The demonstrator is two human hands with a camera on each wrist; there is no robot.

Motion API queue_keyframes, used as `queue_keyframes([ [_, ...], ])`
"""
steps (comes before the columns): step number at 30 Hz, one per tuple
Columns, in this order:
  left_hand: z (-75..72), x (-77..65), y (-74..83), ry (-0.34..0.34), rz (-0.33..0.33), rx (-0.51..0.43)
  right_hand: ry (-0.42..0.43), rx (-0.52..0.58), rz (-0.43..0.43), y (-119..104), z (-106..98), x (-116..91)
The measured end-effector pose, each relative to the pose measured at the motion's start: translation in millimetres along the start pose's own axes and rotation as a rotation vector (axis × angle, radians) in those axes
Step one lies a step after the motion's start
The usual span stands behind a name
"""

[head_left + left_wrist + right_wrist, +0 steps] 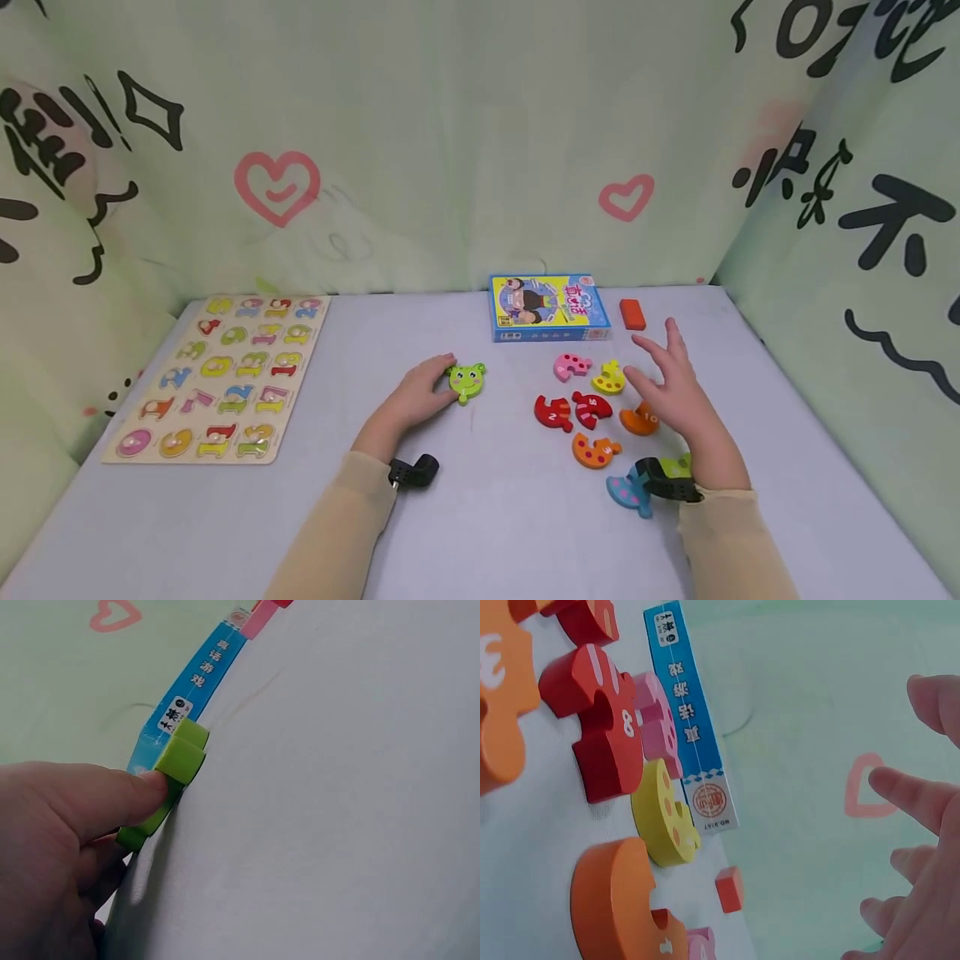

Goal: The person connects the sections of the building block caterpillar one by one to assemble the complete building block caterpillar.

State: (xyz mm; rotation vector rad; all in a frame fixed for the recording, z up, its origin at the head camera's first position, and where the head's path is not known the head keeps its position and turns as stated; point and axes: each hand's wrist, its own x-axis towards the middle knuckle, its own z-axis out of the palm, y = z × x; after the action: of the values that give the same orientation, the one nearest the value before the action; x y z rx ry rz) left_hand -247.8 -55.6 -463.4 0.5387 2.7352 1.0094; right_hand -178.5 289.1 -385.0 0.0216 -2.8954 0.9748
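Observation:
My left hand (408, 396) pinches a green frog-faced block (467, 381) at its left edge, low over the white tabletop. In the left wrist view the thumb lies on the side of this block (180, 759), while the other fingers are mostly hidden. With spread fingers, my right hand (678, 400) is held above a group of animal-shaped blocks and grips nothing. Beneath and left of it are an orange block (640, 420), a yellow one (609, 379), a pink one (570, 366), two red ones (553, 413) and another orange one (596, 452).
A blue block (628, 493) and a green block (677, 466) lie under the right wrist, partly covered. At the back are a blue and yellow box (551, 308) and a red-orange block (632, 314). A printed wooden board (217, 379) lies left; cloth walls enclose the table.

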Motion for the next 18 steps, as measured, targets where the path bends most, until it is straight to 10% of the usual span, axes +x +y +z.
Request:
queue_keyframes([
  [18, 3.2, 2.3, -0.3, 0.044, -0.069, -0.028, -0.199, -0.035, 0.098, 10.4, -21.2, -3.9],
])
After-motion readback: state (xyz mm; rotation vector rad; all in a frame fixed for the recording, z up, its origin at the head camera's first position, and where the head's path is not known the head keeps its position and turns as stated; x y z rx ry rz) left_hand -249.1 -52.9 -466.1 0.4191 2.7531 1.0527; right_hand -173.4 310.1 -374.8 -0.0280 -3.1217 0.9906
